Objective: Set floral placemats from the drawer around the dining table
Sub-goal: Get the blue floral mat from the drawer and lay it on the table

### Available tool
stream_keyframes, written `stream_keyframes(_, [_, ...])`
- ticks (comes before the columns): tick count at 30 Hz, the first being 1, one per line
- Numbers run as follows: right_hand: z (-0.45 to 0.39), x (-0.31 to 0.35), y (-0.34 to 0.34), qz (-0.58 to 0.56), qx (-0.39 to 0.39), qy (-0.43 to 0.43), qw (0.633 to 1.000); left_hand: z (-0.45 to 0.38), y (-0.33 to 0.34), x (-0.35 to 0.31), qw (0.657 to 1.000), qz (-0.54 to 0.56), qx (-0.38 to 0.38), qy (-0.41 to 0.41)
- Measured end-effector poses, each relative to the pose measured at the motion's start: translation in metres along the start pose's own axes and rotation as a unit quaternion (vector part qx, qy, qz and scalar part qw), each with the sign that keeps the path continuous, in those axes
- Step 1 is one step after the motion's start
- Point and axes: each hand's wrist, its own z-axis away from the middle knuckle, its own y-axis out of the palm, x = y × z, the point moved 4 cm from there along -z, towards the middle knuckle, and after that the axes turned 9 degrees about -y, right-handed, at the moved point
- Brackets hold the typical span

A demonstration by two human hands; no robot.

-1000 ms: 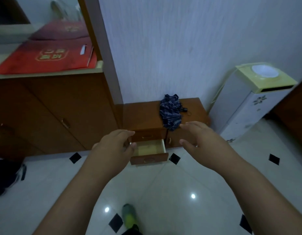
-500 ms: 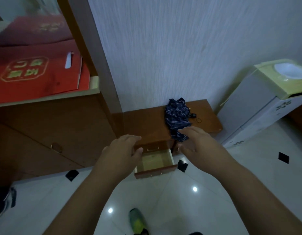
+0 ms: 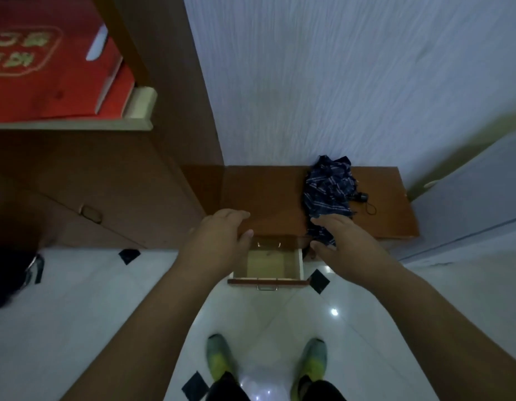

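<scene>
I have stepped closer: my shoes (image 3: 219, 360) now stand just before the pulled-out drawer (image 3: 267, 266), and my left hand (image 3: 219, 244) and right hand (image 3: 342, 246), both released and empty, hover over it. The visible part of the drawer looks bare, with no floral placemats, so I judge they lie elsewhere; behind it a striped folded umbrella (image 3: 327, 195) lies on the low cabinet (image 3: 265, 201).

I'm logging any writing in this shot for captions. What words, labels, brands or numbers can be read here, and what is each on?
Red folder on the shelf at upper left: large gold characters inside a rounded gold frame, cut off by the picture's edge and too blurred to read.
Open drawer, low cabinet top, folded dark striped umbrella, shoes: no text visible.
Nothing else carries legible writing.
</scene>
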Motion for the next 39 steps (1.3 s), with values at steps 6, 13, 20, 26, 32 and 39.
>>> stream_keyframes(6, [-0.035, -0.046, 0.027, -0.007, 0.027, 0.014, 1.0, -0.042, 0.048, -0.005, 1.0, -0.007, 0.011, -0.006])
stream_keyframes(13, [-0.071, -0.084, 0.109, -0.031, 0.016, 0.02, 0.999, -0.102, 0.12, 0.014, 0.997, -0.049, 0.053, 0.022])
stream_keyframes(20, [-0.101, -0.124, 0.201, -0.048, 0.019, 0.035, 0.998, -0.14, 0.206, 0.064, 0.997, -0.039, 0.046, 0.051])
stream_keyframes(26, [-0.127, -0.185, 0.296, -0.053, 0.02, 0.041, 0.998, -0.18, 0.317, 0.113, 0.999, -0.018, 0.022, 0.021])
stream_keyframes(32, [-0.147, -0.248, 0.384, -0.015, 0.003, 0.011, 1.0, -0.219, 0.412, 0.146, 1.0, -0.008, -0.019, 0.018])
stream_keyframes(39, [-0.188, -0.291, 0.444, 0.066, -0.06, -0.034, 0.995, -0.263, 0.476, 0.172, 0.99, -0.06, -0.114, 0.06])
